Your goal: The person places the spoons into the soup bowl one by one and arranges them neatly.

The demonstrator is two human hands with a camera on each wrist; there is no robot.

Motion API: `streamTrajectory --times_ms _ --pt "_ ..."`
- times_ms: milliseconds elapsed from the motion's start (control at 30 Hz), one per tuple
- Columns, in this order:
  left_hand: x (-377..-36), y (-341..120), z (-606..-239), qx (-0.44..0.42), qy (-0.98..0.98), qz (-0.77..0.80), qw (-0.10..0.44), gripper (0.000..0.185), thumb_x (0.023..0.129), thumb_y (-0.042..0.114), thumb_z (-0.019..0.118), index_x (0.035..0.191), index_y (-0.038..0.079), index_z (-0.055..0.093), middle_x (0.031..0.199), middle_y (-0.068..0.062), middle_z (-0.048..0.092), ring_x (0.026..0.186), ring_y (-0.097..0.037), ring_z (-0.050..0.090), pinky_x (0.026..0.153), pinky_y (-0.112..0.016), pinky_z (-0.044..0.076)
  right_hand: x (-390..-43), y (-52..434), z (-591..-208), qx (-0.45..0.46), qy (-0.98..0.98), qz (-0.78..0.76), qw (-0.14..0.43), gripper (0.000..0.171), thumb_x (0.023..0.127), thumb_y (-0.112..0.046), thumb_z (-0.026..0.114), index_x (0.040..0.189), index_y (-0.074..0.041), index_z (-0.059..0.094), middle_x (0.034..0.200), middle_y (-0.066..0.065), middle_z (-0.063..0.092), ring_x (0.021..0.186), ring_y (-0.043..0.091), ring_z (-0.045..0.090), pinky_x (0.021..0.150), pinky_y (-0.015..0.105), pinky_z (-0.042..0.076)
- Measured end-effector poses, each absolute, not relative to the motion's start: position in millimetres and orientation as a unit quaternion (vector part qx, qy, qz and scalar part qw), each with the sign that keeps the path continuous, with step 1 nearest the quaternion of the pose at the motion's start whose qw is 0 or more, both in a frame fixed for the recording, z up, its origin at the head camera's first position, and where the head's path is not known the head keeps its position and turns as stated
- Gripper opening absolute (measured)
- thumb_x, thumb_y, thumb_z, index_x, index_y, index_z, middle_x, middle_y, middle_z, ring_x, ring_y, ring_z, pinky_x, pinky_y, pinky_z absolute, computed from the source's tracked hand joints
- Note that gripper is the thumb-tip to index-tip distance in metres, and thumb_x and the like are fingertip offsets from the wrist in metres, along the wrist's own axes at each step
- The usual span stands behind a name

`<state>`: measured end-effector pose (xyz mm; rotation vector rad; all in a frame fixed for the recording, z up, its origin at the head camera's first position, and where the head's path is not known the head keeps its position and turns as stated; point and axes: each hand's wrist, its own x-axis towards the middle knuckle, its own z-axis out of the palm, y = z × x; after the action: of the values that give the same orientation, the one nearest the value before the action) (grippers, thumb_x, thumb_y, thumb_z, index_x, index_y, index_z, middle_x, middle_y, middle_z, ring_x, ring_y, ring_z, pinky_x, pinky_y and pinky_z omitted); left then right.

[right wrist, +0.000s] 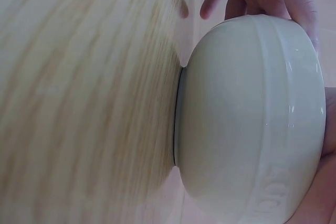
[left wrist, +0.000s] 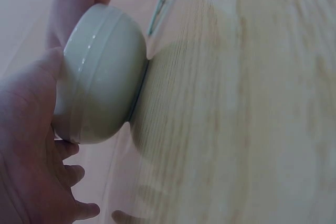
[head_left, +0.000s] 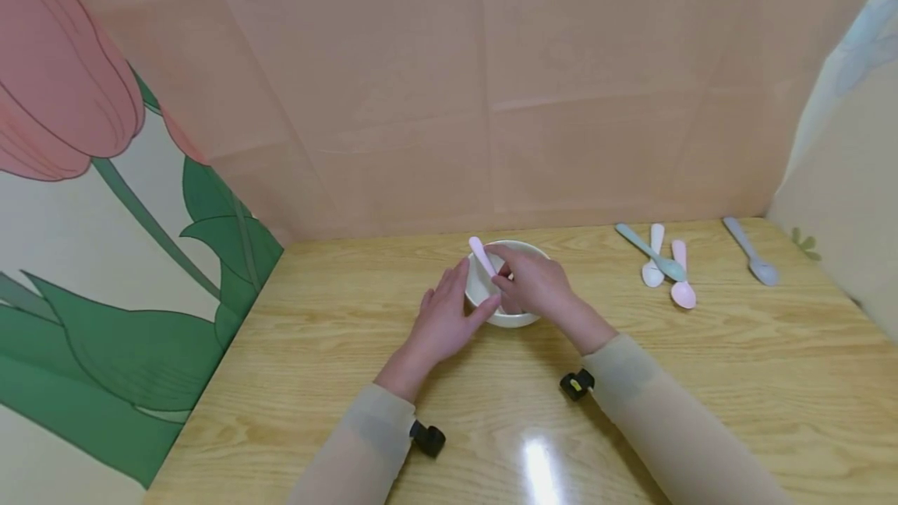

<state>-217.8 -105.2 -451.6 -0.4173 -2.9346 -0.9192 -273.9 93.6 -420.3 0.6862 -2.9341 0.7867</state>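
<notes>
A white bowl [head_left: 512,320] stands on the table, its smooth outer side filling much of both wrist views. My left hand [head_left: 443,319] holds it at the left side, with the thumb at the near rim and the other fingers spread along the outside. Over the bowl, my right hand [head_left: 536,280] pinches a pale pink spoon [head_left: 481,254]. Its handle tilts up to the left above the rim, and the lower end is mostly hidden behind the fingers.
To the right lie a green spoon [head_left: 638,241], crossing over a white spoon [head_left: 652,274], and a pink spoon [head_left: 683,294] beside them. Farther right is a grey-lilac spoon [head_left: 762,271]. A pinkish cloth backdrop [head_left: 393,139] rises behind the wooden table [head_left: 302,380].
</notes>
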Motion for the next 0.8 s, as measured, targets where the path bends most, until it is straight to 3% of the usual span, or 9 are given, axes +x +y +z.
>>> streamTrajectory --times_ms 433,800 --pt "-217.6 -105.9 -452.2 -0.13 -0.948 -0.29 0.014 0.105 0.106 0.083 0.039 0.179 0.013 0.012 0.183 -0.01 0.021 0.168 -0.035 0.017 0.13 -0.07 0.017 -274.0 94.2 -418.8 0.211 -0.939 0.272 0.008 0.054 0.109 -0.023 0.073 0.161 -0.015 0.058 0.114 0.003 0.08 0.088 0.02 0.07 0.075 0.042 0.055" --pt "-218.7 -104.6 -451.6 -0.131 -0.949 -0.287 0.017 0.103 0.107 0.081 0.041 0.179 0.012 0.013 0.183 -0.011 0.023 0.168 -0.037 0.019 0.129 -0.07 0.019 -276.3 102.4 -412.6 0.215 -0.919 0.33 0.035 0.056 0.109 -0.019 0.073 0.16 -0.003 0.055 0.118 0.015 0.079 0.1 0.031 0.076 0.088 0.052 0.061"
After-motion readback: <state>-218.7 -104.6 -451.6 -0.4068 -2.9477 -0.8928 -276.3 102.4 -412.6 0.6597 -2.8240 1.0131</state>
